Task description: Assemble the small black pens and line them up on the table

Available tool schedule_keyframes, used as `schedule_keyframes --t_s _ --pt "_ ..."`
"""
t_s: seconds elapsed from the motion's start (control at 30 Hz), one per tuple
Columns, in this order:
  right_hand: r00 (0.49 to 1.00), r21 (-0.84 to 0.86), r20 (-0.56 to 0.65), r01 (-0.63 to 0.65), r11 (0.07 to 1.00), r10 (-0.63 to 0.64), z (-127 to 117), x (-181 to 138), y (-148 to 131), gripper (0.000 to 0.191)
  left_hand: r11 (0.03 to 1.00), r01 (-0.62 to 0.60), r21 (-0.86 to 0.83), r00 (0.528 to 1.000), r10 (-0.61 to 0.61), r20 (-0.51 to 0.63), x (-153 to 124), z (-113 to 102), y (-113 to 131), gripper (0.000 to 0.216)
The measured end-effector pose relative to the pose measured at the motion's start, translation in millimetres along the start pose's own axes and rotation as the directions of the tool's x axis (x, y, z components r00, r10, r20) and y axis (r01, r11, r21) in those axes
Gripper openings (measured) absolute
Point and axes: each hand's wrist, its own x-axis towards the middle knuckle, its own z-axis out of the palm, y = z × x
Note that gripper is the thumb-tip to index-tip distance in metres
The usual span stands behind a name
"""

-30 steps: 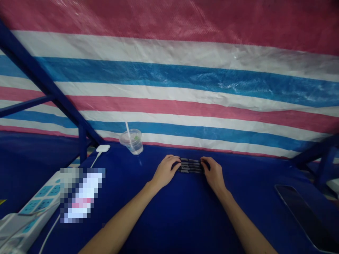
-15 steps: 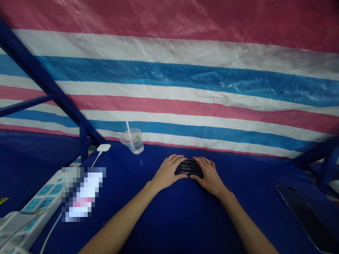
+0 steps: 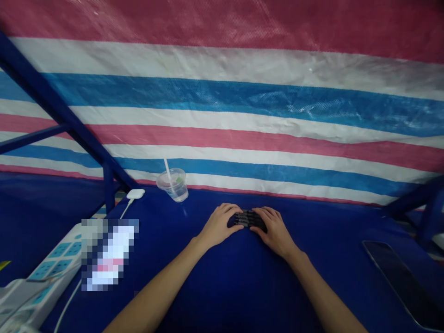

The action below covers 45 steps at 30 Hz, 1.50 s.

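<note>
A bundle of several black pens [image 3: 248, 218] lies on the blue table cover [image 3: 243, 286], just in front of the striped tarp. My left hand [image 3: 220, 225] curls round the bundle's left end, fingers over the top and thumb below. From the right, my right hand [image 3: 274, 228] wraps the other end the same way. Only a short middle stretch of the pens shows between the two hands.
A clear plastic cup with a straw [image 3: 172, 184] stands at the back left. A white charger [image 3: 135, 194] with its cable and a white power strip [image 3: 41, 273] lie at the left. A dark phone [image 3: 402, 282] lies at the right. Blue frame bars [image 3: 58, 111] slant at both sides.
My hands moved inward from the pens' tips and closed over the bundle, covering most of it. The pens now sit packed closer together.
</note>
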Motion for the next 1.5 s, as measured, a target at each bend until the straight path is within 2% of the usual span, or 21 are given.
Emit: schedule_keyframes --t_s 0.4,0.6,0.67,0.8,0.97,1.23,1.5 --pt "1.0 0.017 -0.015 0.013 1.0 -0.013 2.2 1.3 4.4 0.045 1.0 -0.005 0.011 1.0 0.005 -0.007 -0.1 1.5 -1.5 0.043" --pt "0.999 0.023 -0.035 0.035 0.999 -0.034 -1.3 2.0 1.5 0.05 0.999 -0.015 0.03 1.0 0.015 0.015 0.5 1.8 -1.8 0.047" --pt "0.997 0.026 -0.059 0.045 0.999 -0.044 -4.2 1.9 -1.2 0.042 0.999 -0.014 0.041 1.0 0.013 0.019 0.5 1.6 -1.6 0.046" --pt "0.994 0.025 -0.089 0.067 0.997 -0.065 -8.1 0.1 -6.1 0.015 0.998 -0.01 0.056 1.0 0.009 0.025 0.2 2.0 -1.9 0.045" --pt "0.995 -0.006 -0.059 0.086 0.996 -0.087 -7.7 -1.4 -7.6 0.009 0.998 -0.006 0.061 1.0 0.005 0.017 -0.2 2.5 -1.8 0.046" --pt "0.988 -0.014 -0.066 0.136 0.991 -0.136 -8.2 -2.4 -8.7 0.011 0.999 -0.034 0.013 0.999 0.034 -0.004 -1.2 -0.2 0.7 0.039" --pt "0.98 -0.043 -0.12 0.154 0.987 -0.158 -7.7 -2.5 -10.6 0.004 0.994 -0.102 -0.036 0.994 0.101 -0.031 -1.9 -0.6 1.0 0.014"
